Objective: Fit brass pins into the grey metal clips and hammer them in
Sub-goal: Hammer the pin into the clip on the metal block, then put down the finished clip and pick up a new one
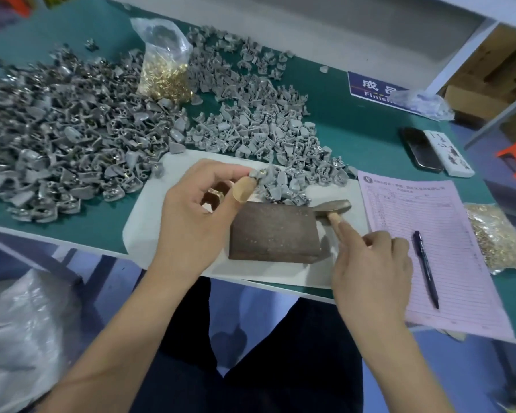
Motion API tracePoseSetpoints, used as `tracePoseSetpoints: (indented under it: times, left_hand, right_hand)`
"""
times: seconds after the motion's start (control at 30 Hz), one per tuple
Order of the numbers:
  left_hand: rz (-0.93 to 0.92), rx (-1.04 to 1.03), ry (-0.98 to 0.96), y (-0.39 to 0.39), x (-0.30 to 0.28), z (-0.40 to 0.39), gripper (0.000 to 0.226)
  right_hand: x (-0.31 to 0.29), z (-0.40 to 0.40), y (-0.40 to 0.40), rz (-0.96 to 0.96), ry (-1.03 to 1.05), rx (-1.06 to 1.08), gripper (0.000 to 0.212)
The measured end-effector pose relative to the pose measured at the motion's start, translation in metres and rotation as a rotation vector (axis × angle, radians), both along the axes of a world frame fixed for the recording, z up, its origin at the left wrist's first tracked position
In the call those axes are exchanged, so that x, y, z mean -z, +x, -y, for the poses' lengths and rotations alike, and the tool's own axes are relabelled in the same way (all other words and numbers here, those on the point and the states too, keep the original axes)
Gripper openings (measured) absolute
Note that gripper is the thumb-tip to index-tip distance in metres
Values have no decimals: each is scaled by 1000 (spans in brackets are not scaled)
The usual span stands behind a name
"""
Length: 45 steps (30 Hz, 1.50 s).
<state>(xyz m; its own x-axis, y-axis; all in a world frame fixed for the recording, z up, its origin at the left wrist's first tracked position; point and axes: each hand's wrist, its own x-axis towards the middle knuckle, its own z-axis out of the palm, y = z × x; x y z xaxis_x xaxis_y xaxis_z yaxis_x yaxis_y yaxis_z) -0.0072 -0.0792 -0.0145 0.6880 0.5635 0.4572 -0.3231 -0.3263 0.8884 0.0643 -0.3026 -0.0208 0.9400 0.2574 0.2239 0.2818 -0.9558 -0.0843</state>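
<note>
My left hand [197, 210] pinches a small grey metal clip [258, 173] between thumb and forefinger, raised above the white mat [149, 228]. The thumb wears a tan finger cot. My right hand [373, 263] grips the wooden handle of a small hammer [332, 208], whose head rests at the right edge of the dark wooden block [274, 231]. Large heaps of grey clips [72, 129] cover the green table, with a smaller pile [283, 186] just behind the block. An open plastic bag of brass pins [164, 76] stands among the clips.
A pink form [429, 242] with a pen [426, 269] lies to the right of the mat. A second bag of brass parts [495, 236] sits at the far right. A phone [420, 147] and a blue sign [376, 87] lie further back.
</note>
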Motion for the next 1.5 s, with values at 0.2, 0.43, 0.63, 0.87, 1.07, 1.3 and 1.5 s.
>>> tracePoseSetpoints:
  times: [0.2,0.43,0.63,0.87,1.07,1.3,1.5]
  left_hand:
    - [48,-115,99,-14,-1,-17,9]
    - [-89,-348,154,-48,12,-65,7]
    - [-350,-536,389,-77,24,-118,11]
    - [-519,-653,518,-77,26,-166,14]
    - [-639,-685,566,-69,29,-175,18]
    - [-420,-565,549,-52,14,-143,17]
    - [-380,-277,470,-16,22,-90,15]
  right_hand:
    - [-39,-74,-12,-150,753,-493,24]
    - [-35,-175,-23,-337,853,-751,24]
    - [-12,-243,-21,-349,724,-837,12]
    - [-6,-303,-14,-339,551,-837,12]
    - [1,-322,-12,-336,382,-748,10]
    - [-48,-266,40,-238,435,-701,13]
    - [-44,-200,87,-318,334,-519,12]
